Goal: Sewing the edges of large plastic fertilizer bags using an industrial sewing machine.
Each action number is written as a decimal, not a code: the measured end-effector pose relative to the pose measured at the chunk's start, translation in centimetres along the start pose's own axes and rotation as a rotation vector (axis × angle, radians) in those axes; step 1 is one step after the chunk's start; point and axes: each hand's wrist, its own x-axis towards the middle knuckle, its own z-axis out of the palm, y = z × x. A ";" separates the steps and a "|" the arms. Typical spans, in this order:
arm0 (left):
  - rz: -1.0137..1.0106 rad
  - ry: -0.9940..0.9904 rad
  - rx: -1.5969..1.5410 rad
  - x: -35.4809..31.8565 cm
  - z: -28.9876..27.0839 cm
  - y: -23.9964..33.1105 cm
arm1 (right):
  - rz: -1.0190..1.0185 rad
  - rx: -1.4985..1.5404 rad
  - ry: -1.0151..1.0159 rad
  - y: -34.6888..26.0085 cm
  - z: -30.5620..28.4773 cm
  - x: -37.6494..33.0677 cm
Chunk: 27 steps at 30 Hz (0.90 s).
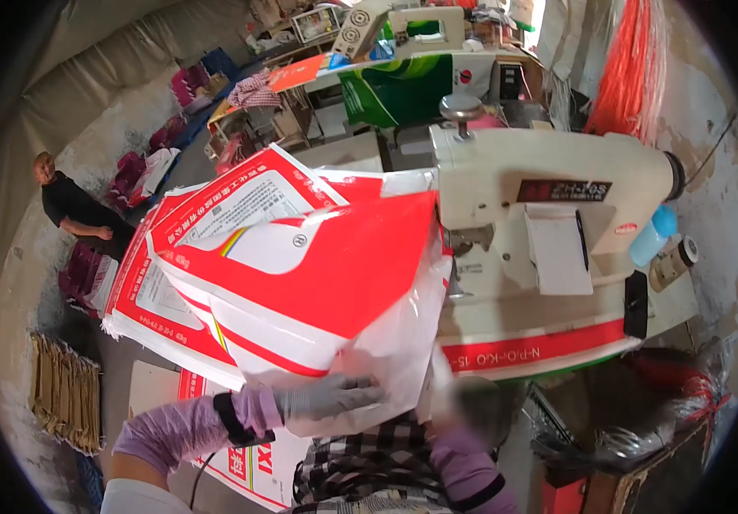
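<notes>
Head view: we have the sack (369, 283) beside the sewing machine (480, 171); left hand (330, 398) spread flat on it, right hand (444, 396) too blurred to tell. Probably light, floppy, slippery; we'd pinch its edges.

This is a workshop for sewing sacks, judging by its equipment and stock. A heavy, pale industrial sewing machine (549, 163) stands on the tabletop (680, 300), a notepad (557, 265) and dark pen (582, 240) against its body, and a blue bottle (654, 236) near the tabletop's right edge. Printed red-and-white sacks (348, 265) overlap in a loose heap to the machine's left. Well past the tabletop's far edge, another pale machine (446, 30) stands behind green printed sheeting (399, 92). Long red strands (630, 68) hang beside a worn, patchy wall (703, 64), and a brown stack (65, 394) sits at far left.
</notes>
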 end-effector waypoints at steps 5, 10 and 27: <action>0.422 -0.298 1.339 2.0 3.4 8.6 | -0.246 -0.631 0.090 -2.7 1.5 -0.9; 0.802 -0.406 1.790 2.4 6.7 8.8 | -0.419 -0.726 0.128 -2.5 0.8 -0.5; -0.168 -1.095 1.513 11.5 9.0 15.6 | 0.056 -2.398 0.522 -7.5 0.1 12.4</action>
